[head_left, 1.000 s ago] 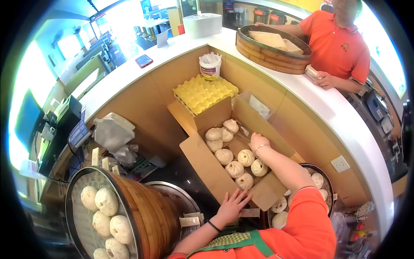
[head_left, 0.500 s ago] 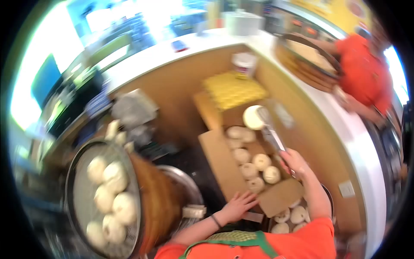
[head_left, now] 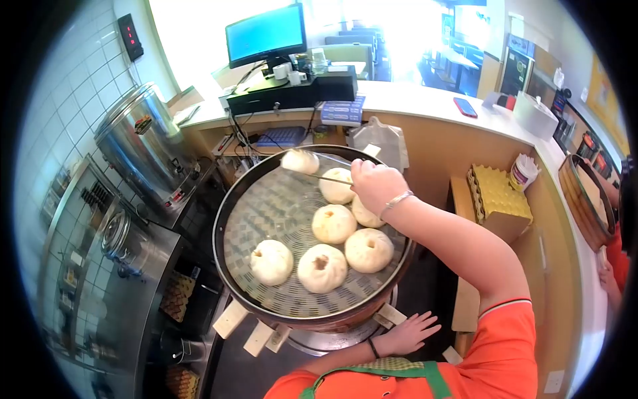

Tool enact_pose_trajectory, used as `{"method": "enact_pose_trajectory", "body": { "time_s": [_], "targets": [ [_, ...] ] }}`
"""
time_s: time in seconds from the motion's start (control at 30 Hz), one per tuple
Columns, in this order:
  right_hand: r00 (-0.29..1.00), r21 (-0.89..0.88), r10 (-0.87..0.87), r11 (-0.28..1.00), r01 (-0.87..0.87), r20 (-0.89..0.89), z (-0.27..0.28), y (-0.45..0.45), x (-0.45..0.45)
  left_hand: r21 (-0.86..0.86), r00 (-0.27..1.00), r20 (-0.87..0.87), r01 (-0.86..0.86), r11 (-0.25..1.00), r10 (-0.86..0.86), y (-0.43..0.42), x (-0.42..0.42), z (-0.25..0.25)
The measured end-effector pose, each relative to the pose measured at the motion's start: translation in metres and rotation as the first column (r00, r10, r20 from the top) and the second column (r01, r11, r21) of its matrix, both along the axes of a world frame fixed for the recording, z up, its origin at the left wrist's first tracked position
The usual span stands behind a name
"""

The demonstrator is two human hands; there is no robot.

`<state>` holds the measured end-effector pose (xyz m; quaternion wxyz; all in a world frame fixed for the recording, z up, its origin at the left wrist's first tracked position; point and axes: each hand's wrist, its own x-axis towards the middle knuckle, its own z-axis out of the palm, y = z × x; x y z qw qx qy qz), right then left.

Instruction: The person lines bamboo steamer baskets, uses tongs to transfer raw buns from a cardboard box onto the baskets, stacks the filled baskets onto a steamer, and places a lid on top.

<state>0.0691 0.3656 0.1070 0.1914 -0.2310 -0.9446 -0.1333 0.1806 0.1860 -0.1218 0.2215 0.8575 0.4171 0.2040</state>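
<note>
My right hand [head_left: 379,187] is closed on metal tongs [head_left: 332,179], reaching over a round steamer basket [head_left: 219,229] with a dark rim and perforated liner. A pale steamed bun [head_left: 300,161], slightly blurred, is in the tongs' tips near the basket's far edge. Several pleated buns sit on the liner, among them one with a dark filled centre [head_left: 323,268] and one apart at the left [head_left: 272,263]. My left hand [head_left: 407,334], fingers spread and holding nothing, is low beside the basket's near right side.
Pale wooden blocks [head_left: 230,320] jut from under the basket. A monitor [head_left: 266,34] and a phone [head_left: 465,107] are on the counter behind. A metal boiler [head_left: 147,143] stands left. Yellow egg trays [head_left: 498,191] are at right, and a co-worker's hand [head_left: 609,276] is near another steamer [head_left: 577,199].
My view has swung left from the cardboard box of buns to the steamer. My right hand has carried the bun in the tongs from above the box to over the basket.
</note>
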Motion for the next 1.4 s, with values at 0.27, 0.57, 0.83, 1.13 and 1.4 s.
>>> {"method": "enact_pose_trajectory", "body": {
  "time_s": [0.27, 0.57, 0.83, 1.13, 1.4],
  "targets": [
    [0.970, -0.359, -0.041, 0.924, 0.129, 0.241, 0.078, -0.023, 0.032, 0.040, 1.000, 0.011, 0.023, 0.999, -0.023, -0.012, -0.019, -0.006],
    [0.484, -0.571, -0.745, 0.665, 0.481, -0.459, 0.028, -0.144, 0.396, 0.083, 0.950, 0.170, 0.252, 0.964, -0.263, 0.019, 0.045, 0.026],
    [-0.065, -0.621, -0.989, -0.133, 0.773, 0.131, -0.128, -0.355, 0.518, 0.195, 0.872, 0.118, 0.449, 0.872, -0.475, 0.048, 0.134, 0.036],
    [-0.053, -0.537, -0.961, -0.196, 0.820, 0.270, -0.194, -0.392, 0.490, -0.129, 0.863, -0.073, 0.490, 0.862, -0.501, 0.082, 0.158, 0.017],
    [-0.066, -0.581, -0.983, -0.154, 0.800, 0.169, -0.204, -0.396, 0.478, -0.027, 0.884, -0.075, 0.462, 0.887, -0.462, 0.082, 0.142, -0.005]
  ]
}}
